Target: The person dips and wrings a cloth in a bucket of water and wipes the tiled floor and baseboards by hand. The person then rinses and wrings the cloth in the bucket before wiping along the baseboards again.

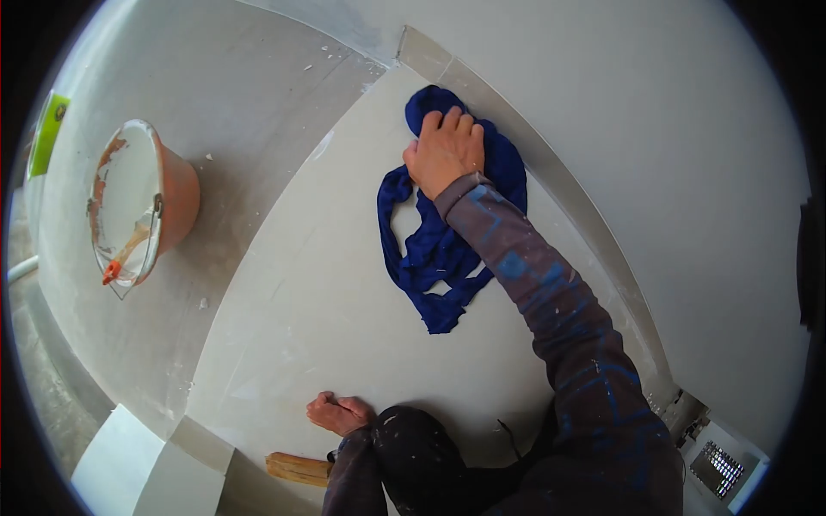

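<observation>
A dark blue cloth (430, 249) lies crumpled on a pale, flat surface (301, 284), its upper end bunched near a low edge strip. My right hand (449, 150) presses down on that bunched end with its fingers bent into the fabric. Loose folds of the cloth trail below the wrist, with gaps between them. Down by my knee, my left hand (340, 414) rests with its fingers curled in, and nothing shows in it. A wooden piece (297, 469) lies just below the left hand, partly covered by the sleeve.
An orange bucket (181, 198) with whitish material inside stands on the grey floor at left. A brush (129, 251) with an orange handle end lies across its rim. The raised strip (559, 206) borders a white wall. Pale panels (155, 464) stand at lower left.
</observation>
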Demonstrator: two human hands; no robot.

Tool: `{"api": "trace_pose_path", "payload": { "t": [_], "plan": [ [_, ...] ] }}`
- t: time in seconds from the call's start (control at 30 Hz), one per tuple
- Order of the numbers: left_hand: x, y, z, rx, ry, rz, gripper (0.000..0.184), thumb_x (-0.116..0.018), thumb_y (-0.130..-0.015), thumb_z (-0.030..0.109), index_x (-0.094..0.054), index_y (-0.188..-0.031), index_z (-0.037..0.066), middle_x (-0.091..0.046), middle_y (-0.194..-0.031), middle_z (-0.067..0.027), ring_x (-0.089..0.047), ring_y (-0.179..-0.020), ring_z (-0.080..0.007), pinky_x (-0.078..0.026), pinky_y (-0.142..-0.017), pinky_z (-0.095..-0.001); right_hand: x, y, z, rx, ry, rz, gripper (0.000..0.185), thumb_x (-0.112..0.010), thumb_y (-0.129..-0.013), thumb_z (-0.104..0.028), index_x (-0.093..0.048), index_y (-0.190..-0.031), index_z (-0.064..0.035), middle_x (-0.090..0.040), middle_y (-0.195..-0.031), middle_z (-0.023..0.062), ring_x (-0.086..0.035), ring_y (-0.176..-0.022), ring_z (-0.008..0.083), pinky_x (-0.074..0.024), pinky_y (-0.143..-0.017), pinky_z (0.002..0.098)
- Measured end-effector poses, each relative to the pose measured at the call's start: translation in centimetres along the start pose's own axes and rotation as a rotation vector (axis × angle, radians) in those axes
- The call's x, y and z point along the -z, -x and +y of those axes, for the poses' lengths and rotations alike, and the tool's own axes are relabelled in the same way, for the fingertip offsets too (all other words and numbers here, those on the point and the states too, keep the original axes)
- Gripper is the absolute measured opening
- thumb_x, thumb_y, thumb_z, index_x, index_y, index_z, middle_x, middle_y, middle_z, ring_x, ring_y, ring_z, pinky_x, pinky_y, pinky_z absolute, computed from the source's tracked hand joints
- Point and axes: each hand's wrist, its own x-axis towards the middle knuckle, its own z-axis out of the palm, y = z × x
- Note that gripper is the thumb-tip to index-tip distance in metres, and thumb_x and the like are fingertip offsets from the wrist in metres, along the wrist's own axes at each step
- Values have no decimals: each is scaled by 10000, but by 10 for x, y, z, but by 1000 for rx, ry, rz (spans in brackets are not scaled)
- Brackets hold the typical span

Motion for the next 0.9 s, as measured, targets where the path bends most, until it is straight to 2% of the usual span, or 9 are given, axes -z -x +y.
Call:
{"api": "trace_pose_path", "payload": {
  "t": [0.03, 0.13, 0.23, 0.37, 0.43, 0.47, 0.53, 0.63, 0.9],
  "plan": [
    [-1, -2, 3, 12, 7, 11, 295, -512, -744, 164, -504, -1011, 38, -477, -955, -166, -458, -914, -352, -355, -841, -495, 9, 10, 12, -61, -2, -222, 556, -626, -903, -400, -623, -1283, 6, -646, -1230, 241, -604, -1076, 329, -449, -917, 451],
    [6, -4, 11, 36, 14, 5, 290, -514, -742, 149, -512, -1009, 36, -478, -952, -169, -460, -914, -357, -358, -841, -501, 24, 27, 31, -62, -51, -296, 451, -683, -872, -288, -621, -1222, -10, -640, -1143, 198, -621, -1042, 337, -490, -891, 449],
    [5, -6, 13, 63, 11, -10, 283, -518, -748, 144, -515, -1010, 39, -478, -951, -170, -462, -911, -361, -361, -841, -506, 5, 21, 24, 88, -223, 140, 392, -656, -895, -146, -602, -1265, -28, -621, -1189, 144, -610, -1060, 320, -490, -905, 447],
    [7, -3, 11, 48, 5, -25, 328, -519, -747, 176, -512, -1026, 4, -478, -981, -184, -463, -947, -368, -356, -854, -509, -27, -20, -8, 150, -328, 182, 427, -621, -943, -156, -588, -1347, -21, -615, -1343, 144, -589, -1160, 311, -458, -987, 447],
    [5, -4, 9, 43, 0, -27, 329, -518, -748, 175, -510, -1029, 4, -477, -984, -183, -462, -950, -366, -356, -857, -510, -37, -39, -11, 250, -379, 203, 480, -600, -966, -179, -548, -1413, -9, -541, -1484, 187, -522, -1334, 327, -411, -1100, 454],
    [5, -4, 8, 30, -1, -9, 299, -517, -749, 159, -508, -1016, 25, -471, -964, -174, -460, -927, -360, -356, -848, -504, -42, -47, -12, 244, -378, 197, 480, -600, -966, -179, -548, -1413, -9, -541, -1484, 187, -522, -1334, 327, -411, -1100, 454],
    [4, -1, 6, 3, 4, -7, 272, -517, -750, 143, -506, -1003, 45, -466, -945, -165, -459, -905, -354, -356, -839, -498, -44, -57, -10, 286, -356, 115, 555, -576, -984, -212, -483, -1485, 7, -445, -1580, 216, -400, -1479, 343, -342, -1196, 467],
    [1, -3, 4, -20, -31, 10, 279, -504, -745, 150, -498, -1000, 39, -457, -949, -162, -448, -915, -354, -346, -838, -487, -37, -43, -3, 231, -408, 49, 617, -552, -979, -239, -435, -1523, 28, -411, -1609, 234, -363, -1516, 355, -295, -1241, 469],
    [3, -3, 8, 1, -33, -4, 353, -506, -739, 166, -511, -1038, -22, -471, -990, -190, -458, -944, -374, -362, -859, -509, -19, 69, 69, 66, -321, -21, 688, -579, -974, -306, -405, -1537, 49, -374, -1628, 234, -345, -1521, 368, -306, -1239, 465]
  ]
}}
